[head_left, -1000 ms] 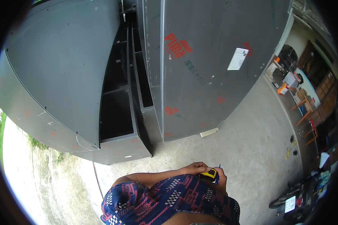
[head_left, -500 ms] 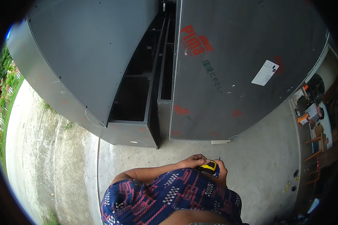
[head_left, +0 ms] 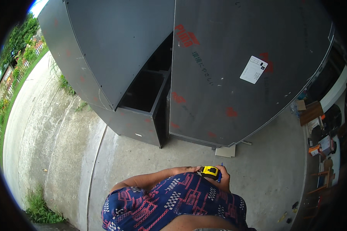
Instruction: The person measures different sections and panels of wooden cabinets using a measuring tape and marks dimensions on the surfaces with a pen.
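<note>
Close to my body, a yellow and black tape measure [head_left: 209, 171] sits between my two hands. My right hand [head_left: 225, 181] is closed around its right side, with a slim blue pen [head_left: 219, 176] also among the fingers. From the left, my left hand [head_left: 186, 170] reaches the tape measure's left end, its fingers closed there and partly hidden by the patterned blue shirt. Ahead stand large dark grey panelled boxes: a tall one [head_left: 235, 104] on the right with red marks and a white label [head_left: 253, 69], and another [head_left: 119, 42] on the left.
A low open-topped grey frame [head_left: 135, 125] juts out between the boxes. Pale flat pieces [head_left: 225, 151] lie under the right box's front edge. Concrete floor [head_left: 131, 158] runs around me. Cluttered furniture [head_left: 324, 148] lines the far right; grass and plants [head_left: 42, 206] border the left.
My view has shifted, so the gap between the boxes looks narrower. My left hand has slid left off the tape measure's top to its left end; the tape measure now faces up more.
</note>
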`<state>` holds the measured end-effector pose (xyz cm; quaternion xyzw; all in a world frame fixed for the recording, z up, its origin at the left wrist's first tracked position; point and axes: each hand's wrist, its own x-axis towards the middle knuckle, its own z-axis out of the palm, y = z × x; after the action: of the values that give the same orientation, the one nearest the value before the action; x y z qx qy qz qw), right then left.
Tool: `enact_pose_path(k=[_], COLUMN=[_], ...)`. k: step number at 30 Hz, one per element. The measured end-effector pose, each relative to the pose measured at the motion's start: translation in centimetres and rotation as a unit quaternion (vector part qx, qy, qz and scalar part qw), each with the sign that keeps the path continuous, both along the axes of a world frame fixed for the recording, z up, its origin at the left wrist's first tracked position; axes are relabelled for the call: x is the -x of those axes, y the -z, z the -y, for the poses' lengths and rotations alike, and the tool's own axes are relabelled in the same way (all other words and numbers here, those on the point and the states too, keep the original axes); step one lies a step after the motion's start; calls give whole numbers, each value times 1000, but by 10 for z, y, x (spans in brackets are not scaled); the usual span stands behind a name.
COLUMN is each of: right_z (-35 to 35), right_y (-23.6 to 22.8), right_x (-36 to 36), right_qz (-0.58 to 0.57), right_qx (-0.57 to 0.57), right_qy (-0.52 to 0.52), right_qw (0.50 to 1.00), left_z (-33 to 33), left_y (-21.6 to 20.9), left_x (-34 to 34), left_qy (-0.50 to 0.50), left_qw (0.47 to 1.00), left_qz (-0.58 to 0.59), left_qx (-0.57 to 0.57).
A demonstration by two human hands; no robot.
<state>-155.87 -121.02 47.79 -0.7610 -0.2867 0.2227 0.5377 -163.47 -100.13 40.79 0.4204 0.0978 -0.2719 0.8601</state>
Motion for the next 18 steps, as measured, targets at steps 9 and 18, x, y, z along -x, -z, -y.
enact_pose_path(k=[9,18], right_z=[25,41], right_y=[4,6], right_x=[1,8], right_qz=[-4,-64], right_qx=[-2,-40], right_qy=[-15,27], right_qw=[1000,997], left_z=[41,58], left_y=[23,38], left_x=[0,-8], left_qy=[69,163], left_qw=[987,942], left_qz=[142,281], left_qx=[-37,-86])
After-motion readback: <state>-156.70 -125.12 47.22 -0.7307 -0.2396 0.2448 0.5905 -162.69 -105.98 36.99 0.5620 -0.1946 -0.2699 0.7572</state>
